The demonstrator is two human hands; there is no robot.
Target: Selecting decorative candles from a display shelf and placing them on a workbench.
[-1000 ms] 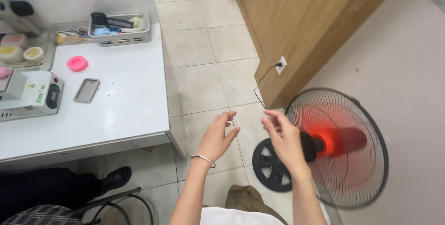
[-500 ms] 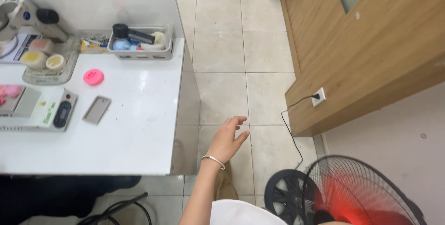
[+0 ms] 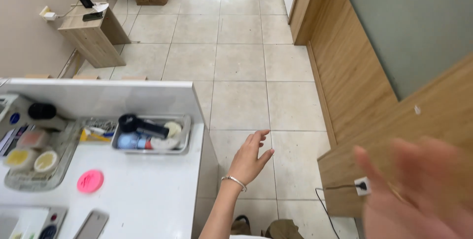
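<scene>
Right hand (image 3: 419, 189) returned, blurred; left hand (image 3: 251, 157) beside table (image 3: 148, 194) | both open, empty

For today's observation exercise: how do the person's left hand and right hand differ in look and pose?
The left hand looks sharp and small, raised beside the white table over the tiled floor; the right hand is blurred and fills the lower right corner, close to the camera. The left wrist wears a thin bracelet; none is discernible on the right. Both are open and hold nothing.
</scene>
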